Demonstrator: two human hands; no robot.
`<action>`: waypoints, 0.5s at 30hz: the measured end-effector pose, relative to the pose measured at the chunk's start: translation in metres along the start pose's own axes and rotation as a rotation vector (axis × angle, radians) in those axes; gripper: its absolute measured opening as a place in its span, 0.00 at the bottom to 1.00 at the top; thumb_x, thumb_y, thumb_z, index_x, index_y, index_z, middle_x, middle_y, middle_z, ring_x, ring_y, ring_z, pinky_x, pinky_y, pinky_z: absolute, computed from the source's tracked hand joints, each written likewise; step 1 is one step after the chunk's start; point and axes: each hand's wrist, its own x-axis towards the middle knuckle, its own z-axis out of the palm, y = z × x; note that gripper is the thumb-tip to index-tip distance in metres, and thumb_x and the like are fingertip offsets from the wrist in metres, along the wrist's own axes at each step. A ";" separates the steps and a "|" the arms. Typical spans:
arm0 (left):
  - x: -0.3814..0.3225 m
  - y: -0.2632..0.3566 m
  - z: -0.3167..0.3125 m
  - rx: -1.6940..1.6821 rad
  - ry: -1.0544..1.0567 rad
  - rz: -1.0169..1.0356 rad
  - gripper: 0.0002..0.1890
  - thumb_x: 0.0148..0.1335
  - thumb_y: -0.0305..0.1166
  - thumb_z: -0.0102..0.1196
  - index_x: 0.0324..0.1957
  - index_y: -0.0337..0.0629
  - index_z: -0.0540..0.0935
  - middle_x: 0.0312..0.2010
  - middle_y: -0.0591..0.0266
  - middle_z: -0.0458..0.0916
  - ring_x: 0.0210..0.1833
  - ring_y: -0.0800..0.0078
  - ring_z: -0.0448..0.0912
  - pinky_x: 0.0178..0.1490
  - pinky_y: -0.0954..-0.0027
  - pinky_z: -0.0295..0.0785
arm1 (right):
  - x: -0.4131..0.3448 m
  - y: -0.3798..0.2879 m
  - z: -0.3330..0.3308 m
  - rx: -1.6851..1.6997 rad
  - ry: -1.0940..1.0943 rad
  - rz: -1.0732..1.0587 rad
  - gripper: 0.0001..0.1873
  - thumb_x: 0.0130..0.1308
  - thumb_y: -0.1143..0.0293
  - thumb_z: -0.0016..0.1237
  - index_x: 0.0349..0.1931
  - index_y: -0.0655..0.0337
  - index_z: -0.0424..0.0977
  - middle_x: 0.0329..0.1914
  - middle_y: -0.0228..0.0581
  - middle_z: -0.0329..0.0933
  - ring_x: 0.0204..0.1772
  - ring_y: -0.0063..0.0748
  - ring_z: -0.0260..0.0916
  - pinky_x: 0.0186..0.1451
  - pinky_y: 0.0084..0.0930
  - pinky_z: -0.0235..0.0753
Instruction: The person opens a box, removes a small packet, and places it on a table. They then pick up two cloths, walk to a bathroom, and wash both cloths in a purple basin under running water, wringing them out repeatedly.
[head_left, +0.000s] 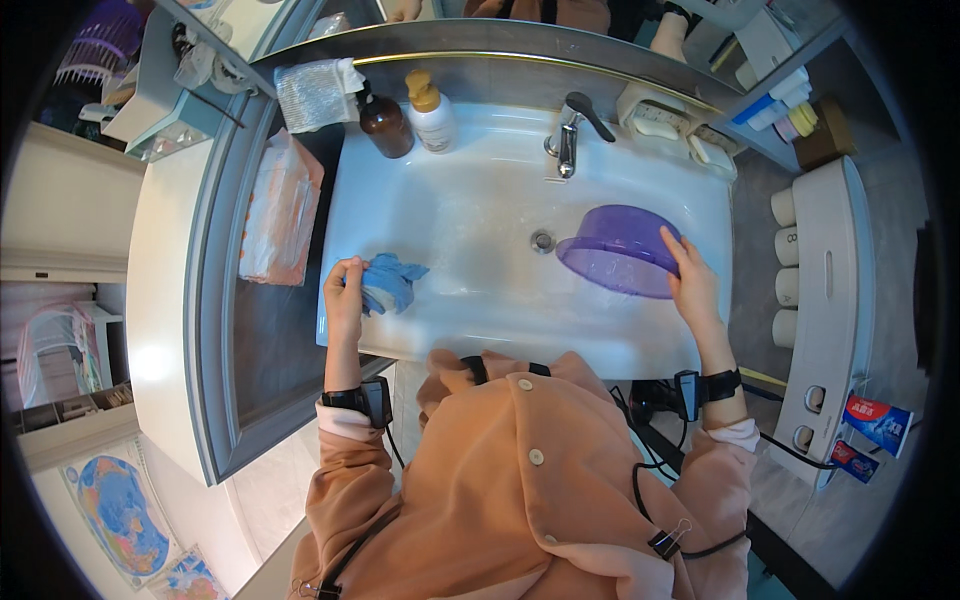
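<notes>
Crumpled blue cloth (388, 279) hangs from my left hand (346, 289), pinched in the fingers over the left side of the white washbasin (480, 300). A paler patch shows on the cloth's lower part. In my right hand (688, 274) is a translucent purple plastic basin (626, 232), gripped by its right side. The basin is tipped, with its rim facing toward me, just right of the metal drain (542, 241). Wet streaks and droplets show on the washbasin's surface. Behind it rises a chrome faucet (568, 139) with a dark lever; I see no stream from its spout.
An amber pump bottle (388, 126) and a white bottle with a yellow pump (432, 116) stand at the back left. Soap holders (660, 127) sit at the back right. A wrapped package (281, 214) lies left. Cups hang from a white wall rack (829, 300) on the right.
</notes>
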 end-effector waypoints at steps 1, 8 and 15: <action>0.002 0.001 0.002 0.002 -0.012 -0.014 0.13 0.67 0.37 0.52 0.31 0.38 0.78 0.31 0.67 0.77 0.34 0.82 0.70 0.40 0.78 0.65 | -0.003 0.003 -0.009 -0.003 0.046 -0.013 0.43 0.50 0.80 0.54 0.66 0.34 0.58 0.61 0.53 0.67 0.49 0.51 0.75 0.50 0.39 0.77; 0.014 0.007 0.020 0.011 -0.099 0.032 0.13 0.68 0.37 0.51 0.31 0.38 0.78 0.31 0.67 0.77 0.35 0.82 0.70 0.40 0.78 0.65 | -0.019 0.021 -0.038 -0.101 0.291 -0.044 0.38 0.50 0.81 0.52 0.63 0.37 0.66 0.64 0.43 0.66 0.46 0.42 0.76 0.46 0.30 0.77; 0.017 0.016 0.033 0.073 -0.121 0.036 0.13 0.68 0.38 0.51 0.31 0.39 0.78 0.30 0.68 0.76 0.33 0.83 0.69 0.37 0.79 0.65 | -0.025 0.032 -0.036 -0.083 0.404 -0.062 0.38 0.50 0.83 0.50 0.63 0.40 0.65 0.63 0.43 0.67 0.48 0.44 0.76 0.46 0.31 0.77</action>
